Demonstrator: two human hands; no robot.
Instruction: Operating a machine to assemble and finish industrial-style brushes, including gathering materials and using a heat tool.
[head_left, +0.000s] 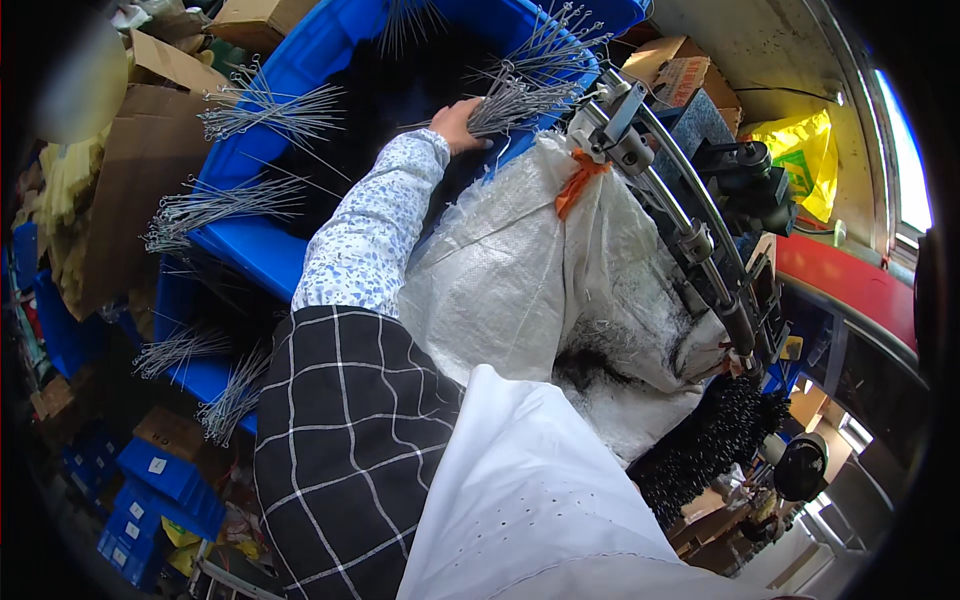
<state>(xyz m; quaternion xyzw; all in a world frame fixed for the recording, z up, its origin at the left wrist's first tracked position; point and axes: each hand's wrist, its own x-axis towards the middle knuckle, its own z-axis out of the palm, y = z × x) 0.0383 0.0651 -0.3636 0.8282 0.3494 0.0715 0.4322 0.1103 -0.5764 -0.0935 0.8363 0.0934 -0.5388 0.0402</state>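
My left hand [457, 126], in a blue-and-white patterned cuff over a dark checked sleeve, is closed round a bundle of wire-handled brushes [520, 104] at the right rim of a blue plastic crate [255, 250]. Their twisted metal stems end in small loops that stick out past the rim. Dark bristles fill the crate's inside, where single brushes are hard to make out. My right hand is not in view; white cloth [530, 480] covers the lower middle.
More wire stems [270, 110] fan over the crate's left rim. A whitish woven sack [490, 270] tied with orange cloth hangs beside a metal machine [690, 230]. Below it is a long black bristled roll [710, 440]. Cardboard boxes [150, 170] and stacked blue bins [160, 490] stand left.
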